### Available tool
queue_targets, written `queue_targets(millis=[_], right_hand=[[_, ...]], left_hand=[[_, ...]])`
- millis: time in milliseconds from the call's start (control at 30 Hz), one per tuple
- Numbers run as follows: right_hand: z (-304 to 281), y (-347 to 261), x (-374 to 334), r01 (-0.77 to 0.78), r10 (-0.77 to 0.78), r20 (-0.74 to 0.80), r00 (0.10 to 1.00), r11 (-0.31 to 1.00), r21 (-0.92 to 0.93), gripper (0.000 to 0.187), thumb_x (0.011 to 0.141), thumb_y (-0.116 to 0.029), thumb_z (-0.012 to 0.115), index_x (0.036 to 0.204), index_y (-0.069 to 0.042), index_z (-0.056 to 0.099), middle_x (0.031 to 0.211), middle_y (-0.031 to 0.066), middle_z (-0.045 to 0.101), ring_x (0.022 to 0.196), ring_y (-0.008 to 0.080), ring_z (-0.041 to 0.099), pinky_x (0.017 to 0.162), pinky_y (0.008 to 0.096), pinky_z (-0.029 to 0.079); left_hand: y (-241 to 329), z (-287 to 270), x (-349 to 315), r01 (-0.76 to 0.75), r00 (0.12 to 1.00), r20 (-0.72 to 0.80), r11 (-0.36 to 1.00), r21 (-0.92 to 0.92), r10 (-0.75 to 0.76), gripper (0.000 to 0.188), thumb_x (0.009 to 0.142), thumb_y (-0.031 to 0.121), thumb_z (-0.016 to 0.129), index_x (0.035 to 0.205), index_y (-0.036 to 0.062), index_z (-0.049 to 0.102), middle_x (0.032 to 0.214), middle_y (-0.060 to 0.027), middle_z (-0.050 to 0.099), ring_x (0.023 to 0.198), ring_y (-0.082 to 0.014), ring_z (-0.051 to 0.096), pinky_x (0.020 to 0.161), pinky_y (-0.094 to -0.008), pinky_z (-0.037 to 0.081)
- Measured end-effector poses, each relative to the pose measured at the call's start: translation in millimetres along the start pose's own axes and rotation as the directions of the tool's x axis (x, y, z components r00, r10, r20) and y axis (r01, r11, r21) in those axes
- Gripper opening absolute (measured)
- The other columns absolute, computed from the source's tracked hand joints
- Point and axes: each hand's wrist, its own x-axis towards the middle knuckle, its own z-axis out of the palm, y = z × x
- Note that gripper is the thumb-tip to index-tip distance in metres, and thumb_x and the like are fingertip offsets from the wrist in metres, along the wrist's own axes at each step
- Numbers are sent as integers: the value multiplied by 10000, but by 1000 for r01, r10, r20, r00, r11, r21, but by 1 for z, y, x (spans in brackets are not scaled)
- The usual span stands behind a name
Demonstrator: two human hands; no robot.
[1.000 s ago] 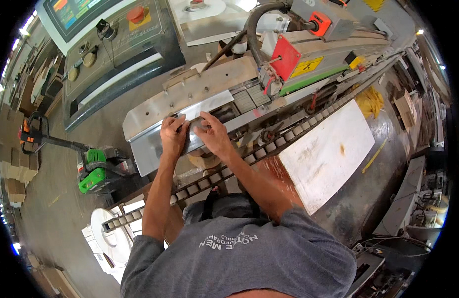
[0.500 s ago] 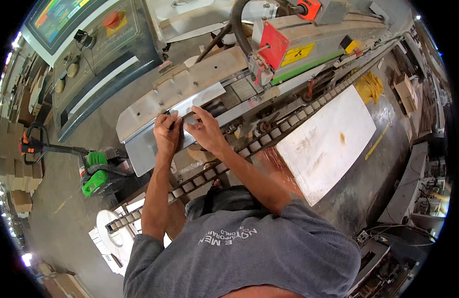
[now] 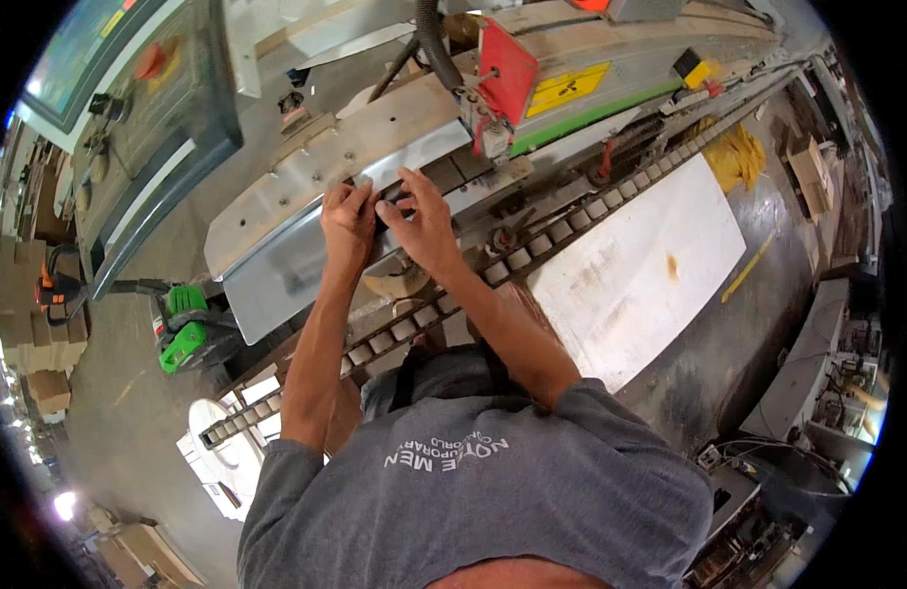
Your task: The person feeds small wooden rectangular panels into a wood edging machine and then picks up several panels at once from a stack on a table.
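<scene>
Both my hands are close together over the bright metal infeed plate (image 3: 277, 280) of a long edge-banding machine. My left hand (image 3: 348, 224) is closed, its fingertips pinched at the plate's raised metal guide (image 3: 316, 204). Just right of it, my right hand (image 3: 421, 224) is curled, with thumb and fingers bent toward the left hand. A small dark patch shows between the two hands; whatever the fingers hold is hidden or too small to name. Behind the guide runs a beige bolted plate (image 3: 240, 221).
A red guard (image 3: 506, 71) stands beyond my right hand. A roller conveyor chain (image 3: 517, 258) crosses in front of me, beside a large white board (image 3: 640, 280). At left are a control console (image 3: 159, 187) and a green-and-black pallet jack (image 3: 186, 329). A yellow cloth (image 3: 736, 157) lies at right.
The whole view has shifted slightly, so the machine sits further left and up. My hands stay at the metal guide; the right fingers are more curled than before.
</scene>
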Motion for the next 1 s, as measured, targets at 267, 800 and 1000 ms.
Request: queue_targets(millis=[267,800,1000], right_hand=[[-48,-7,10,133,-142,-39,989,974,-183,692,912,-347,697,1427,36,437,1446,344,419,1215,371,533,945,435,498],[-124,-228,8,730,-725,82,683,679,-82,617,845,-45,706,1405,63,473,1345,200,577,1109,220,601,856,301,547],[-21,-222,38,842,-730,458,507,533,-82,579,865,-70,671,1392,74,479,1357,222,556,1142,254,586,870,315,552]], left_hand=[[25,64,26,-14,995,95,999,-47,18,252,731,76,794,973,45,729,817,-149,631,790,-359,608,688,-457,481],[158,-207,70,-400,912,-294,772,-494,285,456,911,31,666,1359,11,581,903,-90,644,767,-159,579,784,-383,542],[158,-316,-1,-386,892,-343,892,-236,295,450,914,39,663,1356,15,583,946,-105,650,808,-169,594,788,-373,548]])
